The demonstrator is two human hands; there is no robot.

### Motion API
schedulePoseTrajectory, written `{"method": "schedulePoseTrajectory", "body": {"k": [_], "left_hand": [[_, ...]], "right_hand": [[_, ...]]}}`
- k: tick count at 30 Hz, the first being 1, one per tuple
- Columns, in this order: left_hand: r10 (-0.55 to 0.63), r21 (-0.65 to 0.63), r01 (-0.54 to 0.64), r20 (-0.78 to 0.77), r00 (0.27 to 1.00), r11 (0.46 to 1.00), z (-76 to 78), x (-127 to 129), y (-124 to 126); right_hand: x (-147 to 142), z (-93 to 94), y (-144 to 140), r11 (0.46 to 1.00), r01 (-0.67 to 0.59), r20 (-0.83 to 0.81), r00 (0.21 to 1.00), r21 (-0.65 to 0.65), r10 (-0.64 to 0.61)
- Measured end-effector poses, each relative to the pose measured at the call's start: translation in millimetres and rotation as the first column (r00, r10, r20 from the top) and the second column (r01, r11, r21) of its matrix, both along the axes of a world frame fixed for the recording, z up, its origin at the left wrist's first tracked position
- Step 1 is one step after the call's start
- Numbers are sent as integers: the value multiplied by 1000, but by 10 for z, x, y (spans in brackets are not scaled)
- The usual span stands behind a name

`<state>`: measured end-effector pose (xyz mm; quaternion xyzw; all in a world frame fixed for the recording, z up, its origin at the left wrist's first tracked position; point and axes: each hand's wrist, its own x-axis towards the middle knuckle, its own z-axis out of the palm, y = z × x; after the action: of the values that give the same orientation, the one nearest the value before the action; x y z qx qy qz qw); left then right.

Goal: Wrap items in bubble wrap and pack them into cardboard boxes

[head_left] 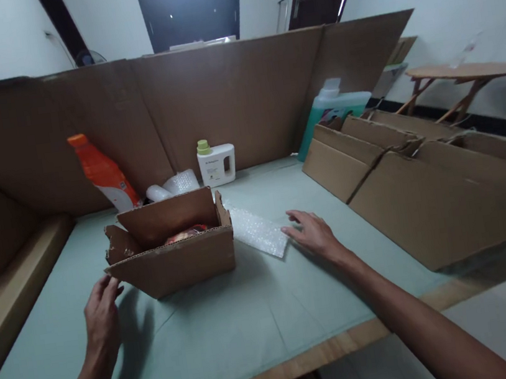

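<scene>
A small open cardboard box (pixel 183 265) stands on the pale green table cover (pixel 234 324), with something red (pixel 187 232) showing inside. My left hand (pixel 101 317) is at the box's near left corner, fingers apart, fingertips at the torn flap, gripping nothing. A sheet of bubble wrap (pixel 259 231) lies flat to the right of the box. My right hand (pixel 313 234) rests palm down with spread fingers, its fingertips at the sheet's right edge.
An orange bottle (pixel 102 172), a bubble wrap roll (pixel 174 185) and a white jug (pixel 216 164) stand by the cardboard back wall (pixel 230 92). A teal jug (pixel 331 109) and flattened cartons (pixel 421 178) fill the right. A round wooden table (pixel 467 74) stands beyond.
</scene>
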<state>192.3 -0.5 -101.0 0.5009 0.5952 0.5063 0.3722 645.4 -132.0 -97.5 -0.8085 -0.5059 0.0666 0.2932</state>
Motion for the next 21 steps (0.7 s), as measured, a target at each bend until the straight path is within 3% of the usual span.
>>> {"method": "schedulePoseTrajectory", "body": {"k": [6, 10, 14, 16, 19, 21], "left_hand": [[68, -105, -82, -127, 990, 991, -40, -158, -802], [59, -164, -80, -128, 990, 983, -38, -102, -1081], [35, -174, -52, -97, 995, 983, -54, -77, -1088], [12, -160, -25, -80, 997, 987, -57, -41, -1023], [-50, -107, 47, -24, 998, 993, -46, 73, -858], [-101, -60, 102, 29, 994, 993, -38, 172, -731]], "right_hand": [[-138, -85, 346, 993, -51, 82, 995, -109, 60], [-169, -74, 91, 983, -68, 90, 992, -171, 84], [-98, 0, -461, 974, -44, 130, 989, -221, 74], [-115, 78, -646, 983, -27, 185, 981, -182, 61], [-290, 205, -646, 995, -101, 188, 977, -29, 104], [-508, 243, -483, 972, -227, 71, 972, 53, 223]]}}
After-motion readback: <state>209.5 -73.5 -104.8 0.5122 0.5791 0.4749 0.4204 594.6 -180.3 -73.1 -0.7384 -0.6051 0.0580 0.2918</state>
